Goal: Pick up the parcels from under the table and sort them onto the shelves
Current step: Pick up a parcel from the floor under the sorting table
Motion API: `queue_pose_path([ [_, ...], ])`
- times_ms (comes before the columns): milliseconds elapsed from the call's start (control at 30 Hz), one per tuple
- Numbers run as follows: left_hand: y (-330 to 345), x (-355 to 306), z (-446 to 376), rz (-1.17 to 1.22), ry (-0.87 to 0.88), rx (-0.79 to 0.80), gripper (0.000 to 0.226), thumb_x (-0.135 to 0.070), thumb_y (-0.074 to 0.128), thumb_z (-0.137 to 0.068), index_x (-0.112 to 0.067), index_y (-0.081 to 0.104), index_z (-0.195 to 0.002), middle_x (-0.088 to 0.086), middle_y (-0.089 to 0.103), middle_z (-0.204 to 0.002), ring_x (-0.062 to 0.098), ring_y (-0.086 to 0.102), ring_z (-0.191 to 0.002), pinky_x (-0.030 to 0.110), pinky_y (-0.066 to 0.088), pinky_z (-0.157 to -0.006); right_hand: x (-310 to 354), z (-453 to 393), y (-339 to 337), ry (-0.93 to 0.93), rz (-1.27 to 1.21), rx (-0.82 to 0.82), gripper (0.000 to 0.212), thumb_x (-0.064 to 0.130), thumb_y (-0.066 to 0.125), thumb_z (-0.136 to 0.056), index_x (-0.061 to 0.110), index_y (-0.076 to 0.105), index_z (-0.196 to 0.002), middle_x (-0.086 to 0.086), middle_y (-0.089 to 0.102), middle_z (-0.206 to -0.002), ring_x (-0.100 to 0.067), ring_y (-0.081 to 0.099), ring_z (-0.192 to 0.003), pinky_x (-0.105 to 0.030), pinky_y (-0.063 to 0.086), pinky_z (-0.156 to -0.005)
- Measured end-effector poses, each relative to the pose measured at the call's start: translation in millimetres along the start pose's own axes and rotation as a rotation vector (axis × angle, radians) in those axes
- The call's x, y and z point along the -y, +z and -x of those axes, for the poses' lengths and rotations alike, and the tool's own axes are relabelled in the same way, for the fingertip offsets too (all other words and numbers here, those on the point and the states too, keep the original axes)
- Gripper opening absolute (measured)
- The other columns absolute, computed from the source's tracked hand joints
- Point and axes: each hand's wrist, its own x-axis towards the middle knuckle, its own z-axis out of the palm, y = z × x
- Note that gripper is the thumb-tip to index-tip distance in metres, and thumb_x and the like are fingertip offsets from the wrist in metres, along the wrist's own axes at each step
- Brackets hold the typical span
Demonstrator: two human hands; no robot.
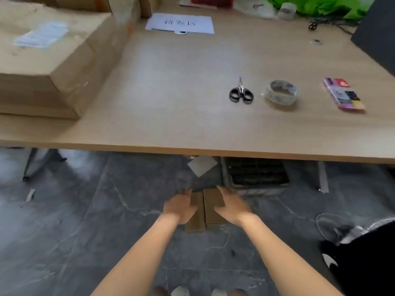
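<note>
A small brown cardboard parcel is below the table's front edge, above the dark floor. My left hand presses against its left side and my right hand against its right side, fingers pointing forward. Both hands appear to hold it between them. A seam runs lengthwise down the parcel's top. Another pale parcel shows partly under the table, mostly hidden by the tabletop.
A dark plastic crate stands under the table to the right. On the tabletop lie scissors, a tape roll, a colourful card pack, a paper sign and large cardboard boxes at left. A table leg stands left.
</note>
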Motion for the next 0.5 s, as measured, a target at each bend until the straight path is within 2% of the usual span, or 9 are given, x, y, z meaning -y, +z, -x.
queue_pose_path([
  [133, 86, 39, -72, 0.001, -0.067, 0.029, 0.064, -0.031, 0.046, -0.089, -0.019, 0.024, -0.148, 0.014, 0.04, -0.148, 0.034, 0.043, -0.132, 0.043, 0.04, -0.106, -41, -71, 81, 0.019, -0.071, 0.01, 0.071, 0.031, 0.054, -0.089, 0.023, 0.019, -0.15, -0.009, 0.039, -0.148, -0.03, 0.042, -0.132, -0.041, 0.04, -0.106],
  [233, 139, 66, -122, -0.019, -0.096, 0.039, 0.063, -0.036, 0.045, -0.09, -0.022, 0.025, -0.148, 0.011, 0.043, -0.146, 0.032, 0.046, -0.13, 0.043, 0.043, -0.104, -65, -119, 137, 0.043, -0.161, 0.044, 0.065, 0.022, 0.054, -0.091, 0.014, 0.024, -0.148, -0.013, 0.039, -0.147, -0.029, 0.042, -0.132, -0.034, 0.037, -0.104],
  [367, 196, 99, -201, -0.005, -0.08, 0.022, 0.066, -0.037, 0.044, -0.088, -0.019, 0.026, -0.148, 0.012, 0.042, -0.147, 0.033, 0.045, -0.13, 0.044, 0.041, -0.106, -89, -193, 203, 0.044, -0.224, 0.097, 0.071, 0.024, 0.057, -0.091, 0.013, 0.019, -0.15, -0.013, 0.033, -0.152, -0.029, 0.037, -0.137, -0.039, 0.038, -0.109],
  [433, 219, 114, -241, 0.112, -0.082, 0.033, 0.056, -0.033, 0.045, -0.088, -0.012, 0.042, -0.139, 0.012, 0.055, -0.129, 0.027, 0.054, -0.115, 0.039, 0.046, -0.099, -98, -227, 227, 0.053, -0.226, 0.084, 0.07, 0.028, 0.058, -0.089, 0.011, 0.023, -0.148, -0.014, 0.041, -0.147, -0.029, 0.043, -0.132, -0.04, 0.041, -0.107],
  [500, 231, 122, -276, 0.282, -0.084, 0.05, 0.02, -0.019, 0.05, -0.092, -0.01, 0.062, -0.103, 0.004, 0.059, -0.094, 0.019, 0.056, -0.091, 0.033, 0.048, -0.079, -102, -254, 245, 0.074, -0.227, 0.069, 0.058, 0.025, 0.053, -0.092, 0.002, 0.034, -0.142, -0.017, 0.05, -0.138, -0.032, 0.05, -0.125, -0.039, 0.044, -0.103],
])
